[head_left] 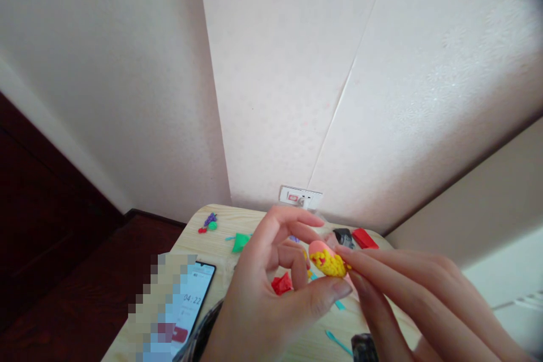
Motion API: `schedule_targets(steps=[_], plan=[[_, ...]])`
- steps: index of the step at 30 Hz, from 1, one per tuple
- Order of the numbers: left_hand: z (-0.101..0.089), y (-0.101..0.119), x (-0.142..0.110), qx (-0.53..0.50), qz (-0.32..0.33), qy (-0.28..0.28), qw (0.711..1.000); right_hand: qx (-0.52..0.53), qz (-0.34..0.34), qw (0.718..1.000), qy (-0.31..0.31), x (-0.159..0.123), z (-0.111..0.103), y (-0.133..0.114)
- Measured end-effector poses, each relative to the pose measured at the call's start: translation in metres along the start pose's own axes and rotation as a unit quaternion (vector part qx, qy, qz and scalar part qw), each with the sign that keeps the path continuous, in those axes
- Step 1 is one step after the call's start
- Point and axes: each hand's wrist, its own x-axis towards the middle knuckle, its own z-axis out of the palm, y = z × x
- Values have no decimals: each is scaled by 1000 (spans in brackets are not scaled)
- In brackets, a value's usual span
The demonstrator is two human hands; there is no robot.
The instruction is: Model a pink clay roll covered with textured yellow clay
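Note:
A small pink modelling clay piece (328, 260), covered along its front with lumpy yellow bits and a few red specks, is up above the table between my two hands. My left hand (275, 288) curls round it from the left, with the thumb under its lower edge and the fingers arched behind. At its right end, my right hand (399, 283) pinches with thumb and index finger. Some yellow clay shows at those fingertips; whether it is a separate bit I cannot tell.
On the wooden table (250, 216) lie small purple, green and red clay pieces (211, 220), a green packet (240, 242), red packets (365, 238), a black packet (344, 236) and a turquoise tool (338, 341). A phone (190, 300) showing a timer lies at left. A wall socket (300, 197) is behind.

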Motion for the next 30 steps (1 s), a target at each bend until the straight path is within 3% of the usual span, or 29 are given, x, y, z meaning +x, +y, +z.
schedule_targets(steps=[7,13,19,24,27,30], plan=[[0,-1,0,22,12,27,999,-1,26,999,30,-3,9,-4],[0,-3,1,51,51,13,997,20,51,998,22,-3,4,-2],[1,-8,0,46,70,37,996,-15,-25,997,-68,-3,-7,4],[2,-12,1,37,111,31,993,-21,50,998,29,-3,4,-5],[1,-12,1,56,141,39,988,-11,87,996,28,-1,6,-7],[-3,-13,2,61,173,-2,983,90,124,988,-10,-1,2,-6]])
